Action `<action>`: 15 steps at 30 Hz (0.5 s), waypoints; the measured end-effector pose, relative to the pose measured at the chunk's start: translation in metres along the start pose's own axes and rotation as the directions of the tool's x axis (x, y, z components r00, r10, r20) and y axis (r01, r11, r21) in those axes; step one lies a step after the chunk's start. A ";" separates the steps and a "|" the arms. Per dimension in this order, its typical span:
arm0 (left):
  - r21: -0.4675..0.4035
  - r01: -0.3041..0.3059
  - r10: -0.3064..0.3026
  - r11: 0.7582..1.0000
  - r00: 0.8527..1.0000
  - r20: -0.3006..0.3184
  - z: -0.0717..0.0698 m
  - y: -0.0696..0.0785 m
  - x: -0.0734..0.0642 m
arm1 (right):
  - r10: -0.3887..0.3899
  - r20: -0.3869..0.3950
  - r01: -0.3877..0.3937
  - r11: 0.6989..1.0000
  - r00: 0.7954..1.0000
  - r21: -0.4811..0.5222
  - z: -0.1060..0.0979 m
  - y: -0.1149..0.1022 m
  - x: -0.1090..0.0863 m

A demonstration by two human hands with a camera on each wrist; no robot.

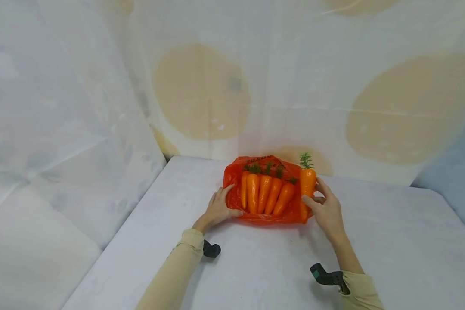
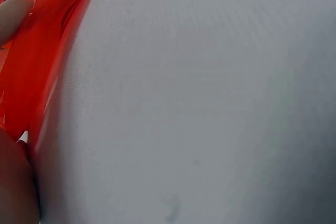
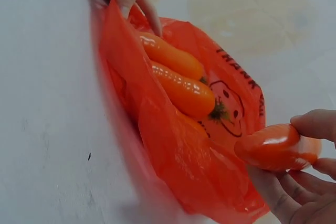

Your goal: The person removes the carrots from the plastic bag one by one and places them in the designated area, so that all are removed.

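A red plastic bag (image 1: 269, 220) lies on the table with its mouth facing the person. Several orange carrots (image 1: 252, 193) with green tops rest side by side inside it. At the bag's left edge, the left hand (image 1: 219, 208) holds the plastic, thumb low and fingers higher up. The right hand (image 1: 329, 213) pinches one carrot (image 1: 308, 183) between thumb and fingers at the bag's right side, its leafy top upward. In the right wrist view this carrot (image 3: 273, 148) is seen end-on, apart from the others. Folded plastic partly hides the carrots there.
The white table (image 1: 255, 267) reaches the cloth backdrop (image 1: 294, 86), which has tan patches, right behind the bag. Another cloth (image 1: 42, 150) hangs along the left side. Black cameras (image 1: 211, 249) sit on both wrists.
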State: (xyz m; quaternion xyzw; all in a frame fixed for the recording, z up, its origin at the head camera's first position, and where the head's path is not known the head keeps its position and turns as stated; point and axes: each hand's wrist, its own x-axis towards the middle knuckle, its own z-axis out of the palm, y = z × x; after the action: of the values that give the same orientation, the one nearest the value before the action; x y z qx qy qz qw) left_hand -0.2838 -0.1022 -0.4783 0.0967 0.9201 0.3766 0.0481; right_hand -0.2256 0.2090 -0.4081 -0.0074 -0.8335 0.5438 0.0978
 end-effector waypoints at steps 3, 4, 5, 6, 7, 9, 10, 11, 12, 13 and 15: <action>0.011 -0.011 0.011 1.000 1.000 0.005 0.000 0.000 0.000 | 0.017 -0.011 -0.017 1.000 1.000 -0.002 -0.004 0.003 0.000; 0.012 -0.008 0.008 1.000 1.000 0.006 0.000 0.000 0.000 | 0.026 -0.014 -0.026 1.000 1.000 -0.004 -0.006 0.004 0.000; 0.011 -0.007 0.007 1.000 1.000 0.006 0.000 0.000 0.001 | 0.035 -0.016 -0.035 0.999 0.999 -0.006 -0.007 0.005 0.000; 0.011 -0.003 0.003 1.000 1.000 0.006 0.000 0.000 0.001 | 0.046 -0.019 -0.046 0.999 0.999 -0.012 -0.009 0.006 0.000; 0.009 0.002 -0.002 1.000 1.000 0.005 0.000 0.001 0.000 | 0.053 -0.023 -0.054 0.998 0.998 -0.019 -0.011 0.007 -0.001; 0.002 0.014 -0.014 1.000 1.000 0.007 0.000 0.001 0.000 | 0.060 -0.031 -0.062 0.997 0.998 -0.053 -0.017 0.009 -0.001; 0.000 0.017 -0.017 1.000 1.000 0.009 0.000 0.001 0.000 | 0.058 -0.037 -0.061 0.995 0.998 -0.074 -0.020 0.011 -0.002; -0.003 0.023 -0.023 1.000 1.000 0.010 0.000 0.001 0.000 | 0.056 -0.042 -0.059 0.994 0.998 -0.097 -0.023 0.012 -0.003; -0.005 0.027 -0.026 1.000 1.000 0.012 0.000 0.001 0.000 | 0.053 -0.048 -0.058 0.992 0.997 -0.116 -0.026 0.013 -0.004; -0.010 0.031 -0.031 0.999 0.999 0.013 0.000 0.001 0.000 | 0.049 -0.054 -0.056 0.989 0.997 -0.138 -0.029 0.015 -0.005; -0.012 0.038 -0.038 0.999 0.999 0.019 -0.001 0.001 -0.001 | 0.056 -0.070 -0.067 0.983 0.996 -0.173 -0.033 0.018 -0.006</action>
State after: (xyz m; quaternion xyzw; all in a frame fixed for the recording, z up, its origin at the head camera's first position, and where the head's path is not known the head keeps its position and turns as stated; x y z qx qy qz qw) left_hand -0.2831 -0.1018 -0.4771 0.0824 0.9188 0.3806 0.0646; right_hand -0.2156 0.2459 -0.4128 -0.0592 -0.8738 0.4707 0.1068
